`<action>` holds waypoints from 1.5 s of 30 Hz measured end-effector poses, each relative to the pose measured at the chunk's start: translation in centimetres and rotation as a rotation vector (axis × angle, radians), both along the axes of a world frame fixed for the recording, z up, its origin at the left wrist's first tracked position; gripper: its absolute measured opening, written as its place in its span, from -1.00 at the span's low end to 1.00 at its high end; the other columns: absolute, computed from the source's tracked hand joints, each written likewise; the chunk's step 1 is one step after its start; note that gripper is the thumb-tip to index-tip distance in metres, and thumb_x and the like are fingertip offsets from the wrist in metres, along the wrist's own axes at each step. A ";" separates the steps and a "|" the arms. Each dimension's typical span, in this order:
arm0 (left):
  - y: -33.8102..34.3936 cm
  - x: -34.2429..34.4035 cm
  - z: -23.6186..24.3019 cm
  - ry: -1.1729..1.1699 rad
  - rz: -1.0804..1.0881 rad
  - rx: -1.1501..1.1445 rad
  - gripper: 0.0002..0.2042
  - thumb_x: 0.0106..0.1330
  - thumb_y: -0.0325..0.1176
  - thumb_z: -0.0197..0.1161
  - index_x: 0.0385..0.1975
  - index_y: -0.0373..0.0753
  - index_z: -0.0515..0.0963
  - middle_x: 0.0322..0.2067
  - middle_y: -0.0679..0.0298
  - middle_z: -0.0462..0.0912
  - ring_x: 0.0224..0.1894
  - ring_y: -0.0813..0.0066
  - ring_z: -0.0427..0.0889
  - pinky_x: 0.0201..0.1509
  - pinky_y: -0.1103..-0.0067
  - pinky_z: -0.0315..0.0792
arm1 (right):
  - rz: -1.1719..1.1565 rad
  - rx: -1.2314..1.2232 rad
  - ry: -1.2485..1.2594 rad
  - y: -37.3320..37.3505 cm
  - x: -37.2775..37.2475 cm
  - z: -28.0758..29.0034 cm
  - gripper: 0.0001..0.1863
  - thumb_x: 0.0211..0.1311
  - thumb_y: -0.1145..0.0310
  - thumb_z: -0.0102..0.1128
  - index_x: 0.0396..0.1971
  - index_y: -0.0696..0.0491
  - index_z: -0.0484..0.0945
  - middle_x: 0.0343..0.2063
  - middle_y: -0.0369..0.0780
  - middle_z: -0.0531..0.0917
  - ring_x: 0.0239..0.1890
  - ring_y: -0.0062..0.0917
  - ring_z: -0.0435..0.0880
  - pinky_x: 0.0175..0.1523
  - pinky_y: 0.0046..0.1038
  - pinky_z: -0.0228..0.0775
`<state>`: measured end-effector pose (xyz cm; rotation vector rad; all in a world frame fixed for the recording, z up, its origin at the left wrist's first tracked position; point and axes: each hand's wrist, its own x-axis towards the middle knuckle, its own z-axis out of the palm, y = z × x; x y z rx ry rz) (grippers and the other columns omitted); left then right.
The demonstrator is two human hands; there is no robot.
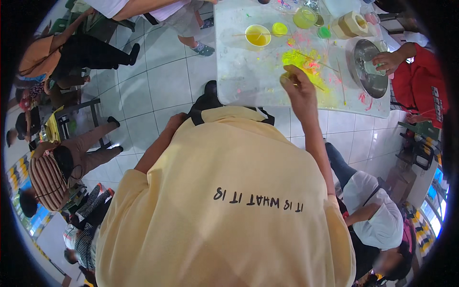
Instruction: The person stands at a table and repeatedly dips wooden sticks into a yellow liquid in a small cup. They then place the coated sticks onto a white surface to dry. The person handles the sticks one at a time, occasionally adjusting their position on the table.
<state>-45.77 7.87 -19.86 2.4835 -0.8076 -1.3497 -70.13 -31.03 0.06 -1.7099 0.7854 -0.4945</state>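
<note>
My right hand (300, 90) hangs over the near edge of the white table (258, 81), beside a patch of bright yellow and pink paste (301, 60). Its fingers curl in toward the thumb; whatever they may pinch is too small or hidden to name. A thin stick (319, 87) shows just right of the hand, and I cannot tell whether it touches it. At my left hip, my left hand (178, 120) rests by my dark trousers, its fingers mostly hidden. Farther up the table are a white cup of yellow liquid (258, 40) and a small yellow tub (279, 29).
A metal bowl (369, 69) stands at the table's right side, where a person in red (420, 86) reaches with a hand over a clear cup. A green-lidded pot (324, 32) and a tan block-shaped holder (350, 25) stand farther back. Other people stand around.
</note>
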 end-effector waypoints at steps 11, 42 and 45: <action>-4.1 1.2 0.8 0.003 0.275 -0.140 -0.64 0.24 -0.17 0.12 -0.03 -0.21 0.54 -0.10 0.01 0.63 -0.03 0.03 0.59 0.08 0.34 0.44 | -0.125 -0.242 0.159 -2.0 5.9 -6.6 -0.41 0.02 0.24 0.42 0.02 0.23 0.46 -0.12 -0.01 0.60 -0.12 -0.27 0.62 -0.06 -0.34 0.50; -32.0 2.0 21.7 -0.589 -0.452 -0.749 -0.41 0.07 -0.30 0.37 0.15 -0.23 0.39 0.14 0.09 0.40 0.14 0.03 0.39 0.28 0.33 0.29 | -0.202 -0.193 0.118 -2.8 8.7 -9.7 -0.31 -0.04 0.49 0.39 0.16 0.10 0.33 0.02 -0.04 0.53 -0.03 -0.21 0.58 0.05 -0.30 0.48; -34.4 1.3 21.5 -0.593 -0.586 -0.639 -0.30 0.00 -0.22 0.43 0.20 -0.23 0.34 0.18 0.06 0.36 0.14 0.00 0.37 0.28 0.32 0.29 | -0.240 -0.211 0.062 -2.1 7.3 -10.0 -0.35 -0.03 0.51 0.35 0.15 0.09 0.35 0.02 -0.04 0.52 -0.04 -0.20 0.58 0.05 -0.29 0.48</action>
